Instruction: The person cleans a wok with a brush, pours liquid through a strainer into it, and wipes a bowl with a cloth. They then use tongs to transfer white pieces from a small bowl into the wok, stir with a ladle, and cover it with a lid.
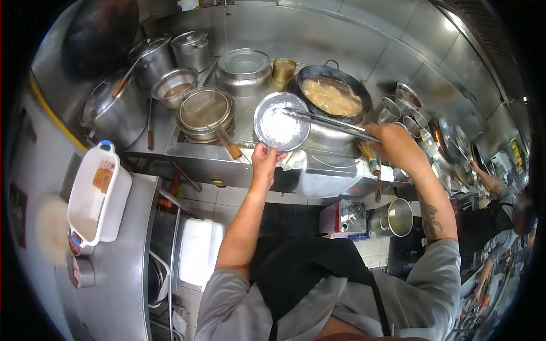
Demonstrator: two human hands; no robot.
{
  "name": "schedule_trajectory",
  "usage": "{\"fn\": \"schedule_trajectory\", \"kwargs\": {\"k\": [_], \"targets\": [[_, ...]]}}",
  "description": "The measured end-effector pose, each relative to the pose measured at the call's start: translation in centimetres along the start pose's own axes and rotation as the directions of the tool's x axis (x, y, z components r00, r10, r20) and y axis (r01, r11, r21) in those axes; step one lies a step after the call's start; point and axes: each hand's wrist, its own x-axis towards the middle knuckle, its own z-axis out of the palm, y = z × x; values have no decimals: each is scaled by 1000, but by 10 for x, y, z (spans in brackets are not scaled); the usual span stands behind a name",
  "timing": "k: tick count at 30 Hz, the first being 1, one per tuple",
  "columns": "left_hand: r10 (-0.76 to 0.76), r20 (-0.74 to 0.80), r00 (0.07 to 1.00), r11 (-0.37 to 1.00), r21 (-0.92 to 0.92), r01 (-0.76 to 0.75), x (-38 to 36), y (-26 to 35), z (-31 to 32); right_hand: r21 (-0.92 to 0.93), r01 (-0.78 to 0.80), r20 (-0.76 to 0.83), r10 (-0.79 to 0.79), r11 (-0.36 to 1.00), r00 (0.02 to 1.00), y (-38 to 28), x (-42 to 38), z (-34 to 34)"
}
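My left hand (266, 161) grips the near rim of a round metal bowl (259, 135) that has white powder (281, 126) in it. Held in my right hand (392, 146) is a pair of long metal tongs (335, 124), whose tips reach into the bowl over the powder. Just behind and to the right stands a black wok (364, 94) with pale, battered-looking pieces (330, 96) in bubbling oil. What the tong tips hold, if anything, I cannot make out.
A strainer (206, 108) rests on a pot left of the bowl. Several steel pots (111, 108) fill the back left. A white tub (116, 196) sits on the left counter (122, 273). A metal bucket (393, 219) stands on the floor. Another person (495, 221) works at right.
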Motion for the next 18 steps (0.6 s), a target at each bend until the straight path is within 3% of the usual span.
{"fn": "schedule_trajectory", "kwargs": {"k": [4, 10, 14, 18], "targets": [[-58, -56, 997, 998, 31, 60, 6, -7, -11, -7, -80, -27, 80, 997, 996, 1, -5, -2], [-77, -35, 996, 997, 17, 77, 1, -9, -16, 143, -28, 6, 27, 989, 1000, 8, -4, 13], [-128, -51, 990, 992, 1, 129, 0, -6, -9, 44, -69, 110, 63, 997, 992, 1, -8, 24], [-112, -35, 993, 993, -39, 110, -10, -4, 0, 181, -83, -137, 108, 980, 985, 28, -37, 45]]}}
